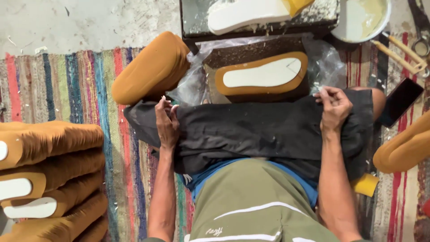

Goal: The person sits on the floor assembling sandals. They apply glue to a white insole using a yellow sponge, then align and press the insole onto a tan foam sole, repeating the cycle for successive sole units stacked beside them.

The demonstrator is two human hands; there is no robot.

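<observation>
A dark grey cloth [255,130] lies spread across the person's lap, over a striped rug [67,85] that covers the floor. The left hand [166,121] has its fingers curled shut on the cloth's left end, pinching a fold near the upper edge. The right hand [333,107] grips the cloth's right upper edge, thumb and fingers closed on the fabric. The cloth stretches between the two hands, which are well apart, and its left end hangs past the thigh onto the rug.

Just beyond the cloth's far edge, one tan-edged sole with a white centre [262,76] lies flat on a dark block wrapped in clear plastic [322,62], nearly touching the cloth. A tan shoe upper [150,67] sits tilted just left of it, close to the left hand. Further away, one white sole [246,15] rests on a glue-stained work block [322,13], and a white tub [363,20] stands at the rug's far right.

At the rug's left edge, four stacked tan pieces [49,179] crowd the side; two more tan pieces [403,150] lie at the right edge, beside a dark phone [400,101]. Open rug shows only between the left stack and the left arm.
</observation>
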